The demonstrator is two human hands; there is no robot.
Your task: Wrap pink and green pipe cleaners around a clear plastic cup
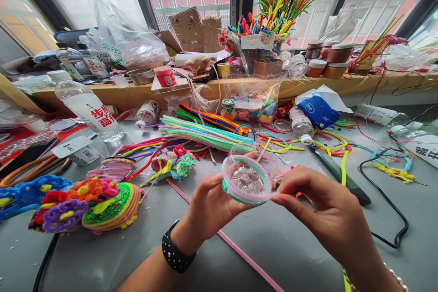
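My left hand (208,205) is closed around a clear plastic cup (251,180), cut like a bottle base, its open end tilted toward me. Pink and teal pipe cleaners (255,198) ring the rim. My right hand (321,205) pinches the end of the pink pipe cleaner at the rim's right side. Below both hands, a long pink pipe cleaner (246,260) lies slantwise on the grey table. To the left are fuzzy flowers (65,214), a green and pink layered piece (111,207) and a smaller bunch of flowers (181,164).
A bundle of pipe cleaners (205,132) lies behind the hands. A green-handled cutter (342,178) and a black cable (393,210) are at right. Upright at left stands a water bottle (91,109). Paint jars (338,54) and a pot of pipe-cleaner stems (284,13) line the sill.
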